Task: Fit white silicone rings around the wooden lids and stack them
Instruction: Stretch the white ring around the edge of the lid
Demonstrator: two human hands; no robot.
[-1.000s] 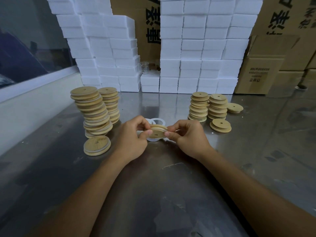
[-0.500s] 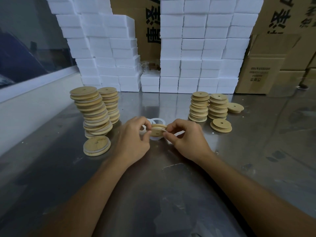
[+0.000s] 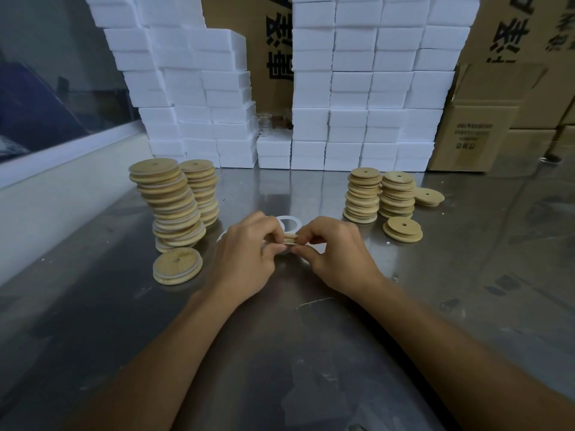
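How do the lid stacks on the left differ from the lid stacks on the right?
The left stacks are taller, and the front one leans; the right stacks are shorter and stand fairly straight. White rings show between the left lids, while the right lids look bare wood. Both are round wooden lids with a centre hole, on the metal table.

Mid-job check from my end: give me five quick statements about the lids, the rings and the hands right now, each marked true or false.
1. Both hands grip one wooden lid: the left hand and the right hand pinch it from either side. True.
2. A loose white ring lies on the table just beyond the hands. True.
3. The tall leaning stack stands to the person's right. False: it stands to the left.
4. A single ringed lid lies flat in front of that stack. True.
5. The held lid rests on top of the right-hand stacks. False: it is between the hands, apart from them.
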